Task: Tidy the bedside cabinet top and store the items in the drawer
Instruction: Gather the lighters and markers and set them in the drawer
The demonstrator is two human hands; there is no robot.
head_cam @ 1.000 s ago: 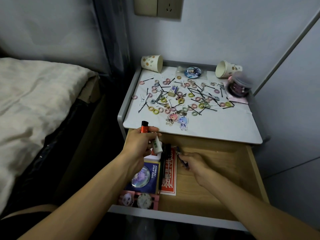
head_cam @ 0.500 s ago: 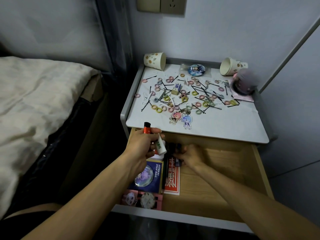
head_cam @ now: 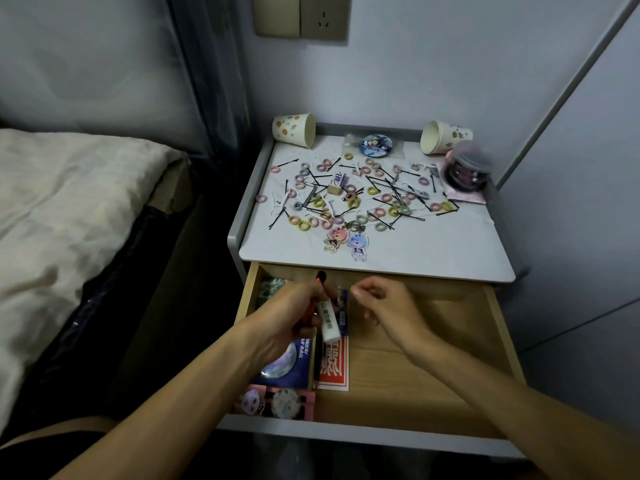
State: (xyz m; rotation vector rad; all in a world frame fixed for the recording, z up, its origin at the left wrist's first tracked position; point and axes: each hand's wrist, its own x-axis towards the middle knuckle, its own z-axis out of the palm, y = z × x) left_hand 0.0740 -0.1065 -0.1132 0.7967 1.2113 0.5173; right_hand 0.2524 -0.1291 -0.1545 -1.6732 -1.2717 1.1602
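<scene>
Since the earlier frames the right hand [head_cam: 384,304] has lifted off the dark blue pen-like item [head_cam: 343,311] it was setting down and drawn a little to the right, while the left hand [head_cam: 291,313] has sunk lower into the open light-wood drawer [head_cam: 500,341]. At the far left lies a bed with a pale cover [head_cam: 69,202], not part of the job. In the drawer's left part, goods are already lined up flat and side by side, probably to save room: a dark blue printed packet with a round badge [head_cam: 287,362], a pink packet of two badges [head_cam: 273,403] at the lower edge, and a red printed card pack [head_cam: 334,365]. Above them the left hand is curled tight around two things at once, a slim orange plastic stick with a black tip [head_cam: 319,278] and a white plastic tube with green lettering [head_cam: 329,322], the tube pointing down towards the row, apparently about to be laid beside the blue item. Just right of it, the right hand hangs over bare drawer floor with fingers bent inward and thumb near the forefinger; nothing shows in it. Most of the tidying remains: the grey-rimmed white cabinet top [head_cam: 415,254] in the upper middle of the frame is strewn with small pastel hair rings [head_cam: 379,213] and black hairpins [head_cam: 381,183], plus two tipped paper cups [head_cam: 294,129] at its back corners.
</scene>
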